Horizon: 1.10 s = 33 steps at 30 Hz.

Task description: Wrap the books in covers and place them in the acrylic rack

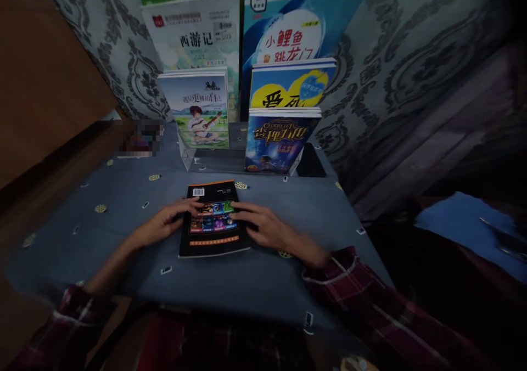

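Observation:
A black book (214,243) lies flat on the table, upside of its back cover showing a barcode, rows of small coloured pictures and an orange strip. My left hand (168,220) rests at its left edge, fingers stretched onto the cover. From the right, my right hand (263,225) lays its extended fingers over the cover's right side. Neither hand is wrapped round the book; the thumbs are partly hidden.
Behind the book, a clear acrylic stand (218,161) holds several upright books, among them a blue one (275,146) and one with a guitar player (203,113). A dark flat object (310,161) lies by the stand. A brown wooden panel (49,80) borders the left.

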Tool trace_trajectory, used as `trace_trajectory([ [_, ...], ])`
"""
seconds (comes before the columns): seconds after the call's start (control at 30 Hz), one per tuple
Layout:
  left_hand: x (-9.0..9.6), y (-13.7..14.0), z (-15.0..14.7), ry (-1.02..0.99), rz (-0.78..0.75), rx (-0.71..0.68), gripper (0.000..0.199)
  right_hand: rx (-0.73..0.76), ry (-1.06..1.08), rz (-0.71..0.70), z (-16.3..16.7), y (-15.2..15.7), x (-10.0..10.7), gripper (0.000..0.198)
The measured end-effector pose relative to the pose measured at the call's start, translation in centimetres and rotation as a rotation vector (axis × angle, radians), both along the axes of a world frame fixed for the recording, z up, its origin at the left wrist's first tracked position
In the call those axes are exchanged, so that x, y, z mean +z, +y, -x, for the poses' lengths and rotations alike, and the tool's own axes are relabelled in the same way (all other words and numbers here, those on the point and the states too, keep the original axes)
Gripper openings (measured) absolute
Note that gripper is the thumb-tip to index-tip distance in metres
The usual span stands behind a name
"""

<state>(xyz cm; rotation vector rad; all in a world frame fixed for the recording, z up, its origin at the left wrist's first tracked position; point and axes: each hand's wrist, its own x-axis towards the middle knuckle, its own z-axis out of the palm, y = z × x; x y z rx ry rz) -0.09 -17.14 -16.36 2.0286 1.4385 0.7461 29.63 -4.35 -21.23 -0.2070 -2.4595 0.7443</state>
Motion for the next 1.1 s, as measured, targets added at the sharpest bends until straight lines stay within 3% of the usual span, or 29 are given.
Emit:
trace_trajectory([
  [0.17,-0.8,-0.8,0.1,0.277,-0.004,-0.012,0.04,-0.023,-0.175,-0.142,-0.1,-0.5,1.2,0.041],
  [0.33,-0.4,0.7,-0.2,0.453,-0.033,0.053,0.036,-0.014,-0.161,-0.104,-0.2,-0.2,1.4,0.04],
  [0.47,-1.0,2.9,-0.6,0.554,-0.073,0.124,0.037,-0.003,-0.146,-0.069,-0.4,0.0,0.7,0.04],
  [0.8,-1.9,7.4,-3.1,0.574,-0.211,-0.011,0.038,-0.024,-0.148,-0.047,-0.4,-0.2,0.7,0.032],
  [1.1,-1.4,10.2,-4.9,0.738,-0.224,-0.008,0.047,-0.033,-0.16,-0.022,-0.4,-0.2,0.9,0.032],
])
